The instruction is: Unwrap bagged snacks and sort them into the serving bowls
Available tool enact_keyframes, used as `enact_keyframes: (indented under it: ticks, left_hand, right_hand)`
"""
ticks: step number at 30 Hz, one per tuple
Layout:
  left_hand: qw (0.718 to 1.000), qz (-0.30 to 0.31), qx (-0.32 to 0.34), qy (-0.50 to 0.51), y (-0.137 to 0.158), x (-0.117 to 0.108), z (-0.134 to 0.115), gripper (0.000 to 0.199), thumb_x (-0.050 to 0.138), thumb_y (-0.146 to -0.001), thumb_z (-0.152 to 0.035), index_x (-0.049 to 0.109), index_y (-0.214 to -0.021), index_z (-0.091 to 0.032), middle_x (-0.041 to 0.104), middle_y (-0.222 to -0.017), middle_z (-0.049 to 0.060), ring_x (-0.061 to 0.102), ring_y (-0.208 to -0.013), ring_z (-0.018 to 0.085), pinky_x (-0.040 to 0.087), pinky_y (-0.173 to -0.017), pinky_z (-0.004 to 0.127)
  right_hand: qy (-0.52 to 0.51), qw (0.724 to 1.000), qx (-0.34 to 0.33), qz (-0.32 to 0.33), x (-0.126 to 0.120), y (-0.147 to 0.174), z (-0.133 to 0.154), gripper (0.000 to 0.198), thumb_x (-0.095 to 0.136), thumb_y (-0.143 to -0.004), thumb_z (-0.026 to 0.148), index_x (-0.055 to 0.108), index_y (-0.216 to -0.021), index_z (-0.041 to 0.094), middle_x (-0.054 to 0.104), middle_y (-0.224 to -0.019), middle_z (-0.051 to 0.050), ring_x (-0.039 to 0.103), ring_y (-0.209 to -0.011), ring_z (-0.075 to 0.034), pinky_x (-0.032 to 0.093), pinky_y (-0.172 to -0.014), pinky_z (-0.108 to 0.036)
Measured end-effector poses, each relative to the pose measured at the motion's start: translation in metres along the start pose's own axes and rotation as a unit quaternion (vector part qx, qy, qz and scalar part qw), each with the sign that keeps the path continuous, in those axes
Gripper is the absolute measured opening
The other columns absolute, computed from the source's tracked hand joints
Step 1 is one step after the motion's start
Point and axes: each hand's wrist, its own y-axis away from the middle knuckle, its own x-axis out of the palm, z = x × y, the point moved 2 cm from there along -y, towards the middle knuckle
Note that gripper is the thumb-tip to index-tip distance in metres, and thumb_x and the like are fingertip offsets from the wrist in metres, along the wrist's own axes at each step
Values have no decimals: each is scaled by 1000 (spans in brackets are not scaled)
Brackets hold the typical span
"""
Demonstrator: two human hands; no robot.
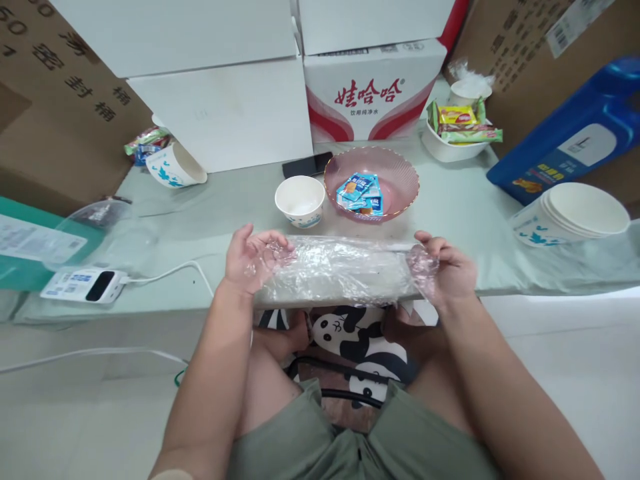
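Between my two hands a crinkled sheet of clear plastic film [345, 267] is stretched sideways above the table's front edge. My left hand [253, 260] has the film's left end, with its fingers curled and the thin plastic around them. At the other end, my right hand [450, 267] pinches a bunched part of the film. Just beyond the film stand a white paper bowl [300, 212] and a pink ribbed glass bowl [400, 193]. Several blue sachets [357, 188] lie inside the pink bowl.
A dark phone [307, 165] lies before white boxes [220, 117]. At right are a snack-filled white dish [450, 148], a blue bottle [555, 143] and stacked paper bowls [540, 220]. At left are a tipped paper bowl [167, 167], a clear lid [123, 230] and a white power bank [75, 285] with a cable.
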Motion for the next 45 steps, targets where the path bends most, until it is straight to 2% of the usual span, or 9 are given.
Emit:
enact_keyframes:
  ticks: [6, 11, 15, 18, 20, 25, 29, 36, 45]
  left_hand:
    - [990, 29, 19, -138, 1, 1, 0, 36, 87, -54, -16, 69, -84, -18, 71, -93, 3, 73, -79, 16, 55, -58, 19]
    - [984, 106, 16, -140, 6, 4, 0, 38, 78, -57, -7, 71, -92, -20, 71, -107, 5, 75, -77, 17, 47, -44, 15]
    - [969, 198, -26, -144, 5, 8, 4, 32, 80, -58, -12, 73, -88, -19, 74, -109, 10, 75, -70, 19, 45, -41, 17]
    - [965, 222, -41, -132, 2, 6, 5, 38, 83, -55, -16, 73, -92, -21, 75, -111, 12, 74, -66, 21, 41, -39, 19]
    - [976, 187, -27, -111, -1, 3, 4, 58, 84, -54, -17, 71, -109, -25, 73, -115, 11, 74, -69, 21, 41, -40, 20]
    - [997, 74, 33, -8, -4, 7, 13, 70, 82, -65, -52, 62, -127, -28, 68, -126, 9, 74, -94, 23, 59, -67, 31]
    - [987, 156, -15, -43, -4, 41, 39, 75, 92, -55, -49, 64, -119, -22, 72, -123, 13, 70, -113, 29, 56, -91, 39]
    - [972, 150, -4, -182, -4, 61, 44, 30, 75, -78, -43, 64, -93, -19, 63, -55, -4, 58, -44, 12, 41, -46, 23]
    - [989, 139, 0, -54, -8, 47, 42, 21, 65, -74, -34, 72, -70, -14, 73, -75, 7, 68, -67, 16, 53, -65, 28]
  right_hand:
    - [320, 925, -115, 171, 14, 16, 2, 46, 49, -93, 53, 73, -66, 25, 74, -88, -9, 67, -93, -29, 49, -91, -48]
    - [360, 908, -195, 85, 13, 9, 8, 50, 43, -100, 54, 74, -72, 25, 76, -97, -7, 67, -106, -28, 46, -102, -49]
    - [247, 944, -70, 207, 48, -1, -6, 32, 71, -83, 48, 73, -107, 27, 76, -110, -6, 70, -101, -23, 55, -92, -41]
    - [216, 894, 48, 388, 88, 4, -25, 50, 81, -71, 39, 68, -118, 25, 76, -106, -4, 70, -86, -18, 57, -75, -32]
    - [236, 858, 79, 450, 104, 8, -32, 25, 75, -74, 34, 71, -96, 21, 71, -78, 1, 61, -65, -13, 50, -59, -25]
    - [188, 935, 78, 290, 100, 11, -27, 20, 64, -82, 41, 61, -84, 21, 57, -59, 7, 50, -50, -9, 40, -49, -22]
    - [167, 959, 110, 199, 88, 19, -25, 34, 67, -80, 52, 58, -92, 22, 60, -59, 7, 49, -41, -9, 39, -43, -23]
    - [174, 973, 80, 128, 73, 18, -26, 30, 64, -84, 49, 63, -99, 23, 54, -53, 9, 48, -38, -10, 39, -42, -24]
    - [208, 955, -91, 191, 54, 19, -10, 44, 52, -92, 56, 76, -77, 23, 69, -90, -8, 66, -80, -23, 55, -75, -39]
